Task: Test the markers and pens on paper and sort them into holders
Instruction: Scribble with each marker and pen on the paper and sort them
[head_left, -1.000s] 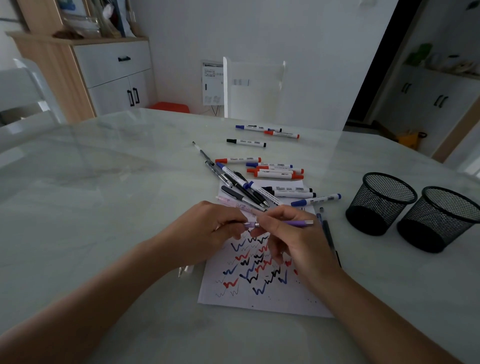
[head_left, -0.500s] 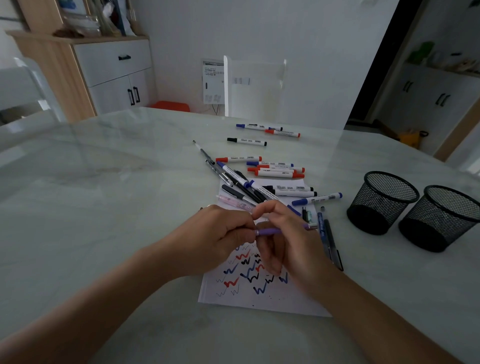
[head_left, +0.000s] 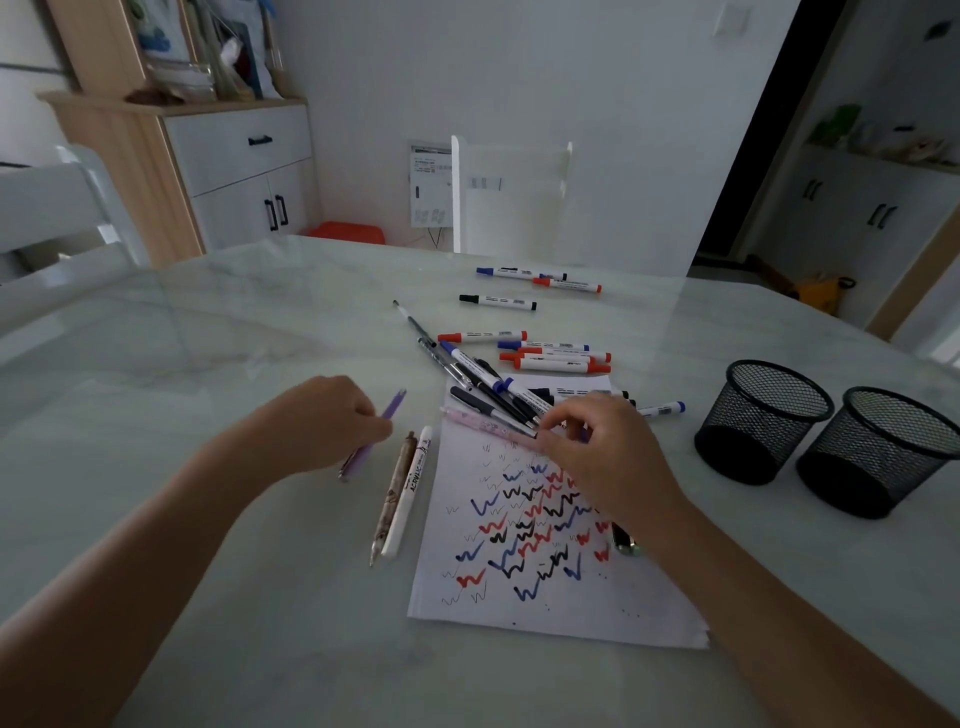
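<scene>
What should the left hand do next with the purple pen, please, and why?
Probably set the purple pen down beside the two pens left of the paper: the left hand holds it right by them, and the right hand touches the pink pen.

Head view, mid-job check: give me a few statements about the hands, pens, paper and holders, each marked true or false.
1. The left hand holds the purple pen. True.
2. The mesh holder nearer the paper is full of markers. False: no pen shows in it.
3. The white acrylic marker lies on the paper. False: it lies on the table left of the paper, beside a brown patterned pen.
4. The paper bears red, blue and black squiggles. True.
</scene>
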